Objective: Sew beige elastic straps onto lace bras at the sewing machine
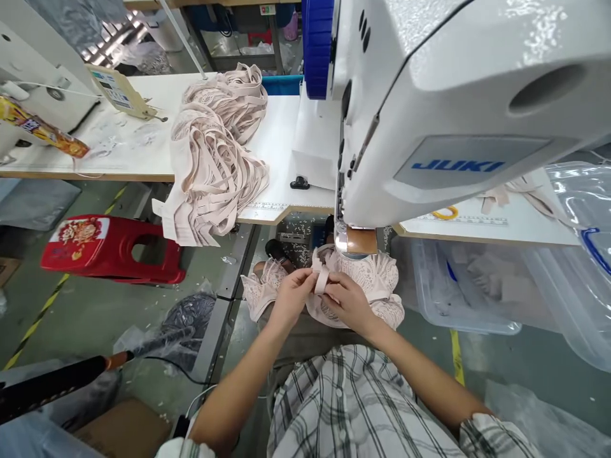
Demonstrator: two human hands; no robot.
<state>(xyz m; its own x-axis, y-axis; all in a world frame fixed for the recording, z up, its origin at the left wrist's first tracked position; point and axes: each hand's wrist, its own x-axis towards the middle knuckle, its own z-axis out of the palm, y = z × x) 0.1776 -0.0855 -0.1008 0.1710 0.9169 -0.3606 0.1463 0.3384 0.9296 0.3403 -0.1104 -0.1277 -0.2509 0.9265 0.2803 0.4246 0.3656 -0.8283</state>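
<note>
Between my hands is a narrow pale pink fabric strap (321, 280), looped and pinched by the fingers of both. My left hand (296, 289) grips its left side with thumb and forefinger. My right hand (350, 301) closes on it from the right, close to the other hand. A pale pink lace garment (382, 280) lies bunched over my lap, below and around the hands; how the strap joins it is hard to make out. Just above the hands is the front end of a white JUKI sewing machine (429, 127).
A heap of pink lace garments (214, 152) hangs over the table edge on the left. Below it stands a red plastic stool (114, 248). Clear plastic bins (468, 318) are at the right. A yellow tape ring (445, 213) lies on the table (520, 222).
</note>
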